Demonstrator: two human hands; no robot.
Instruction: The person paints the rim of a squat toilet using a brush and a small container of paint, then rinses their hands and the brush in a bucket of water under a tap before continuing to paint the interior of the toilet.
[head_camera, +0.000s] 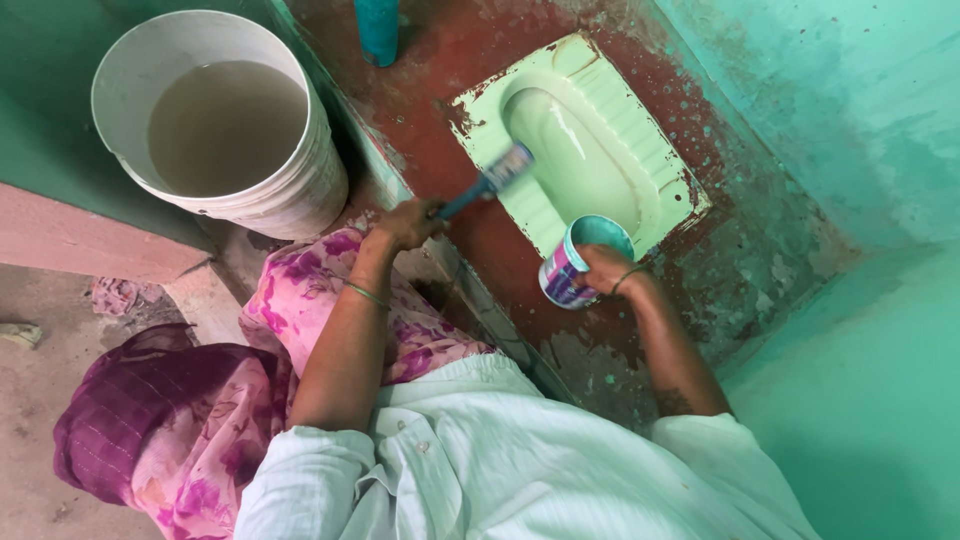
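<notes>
My left hand (405, 222) grips a paintbrush (490, 183) by its blue handle. The bristles rest on the near rim of a squat toilet pan (600, 110), which is coated in pale green paint. My right hand (605, 270) holds a small paint can (568, 265), tilted, with green paint inside, just beside the pan's near corner. Both arms reach out from white sleeves, and each wrist wears a thin bangle.
A white bucket (300, 190) of murky water stands on the left behind a low step. A teal cylinder (377, 30) stands at the top. Reddish-brown floor (740, 250) surrounds the pan. Green walls (860, 110) close in on the right. Pink and purple cloth (200, 420) lies at lower left.
</notes>
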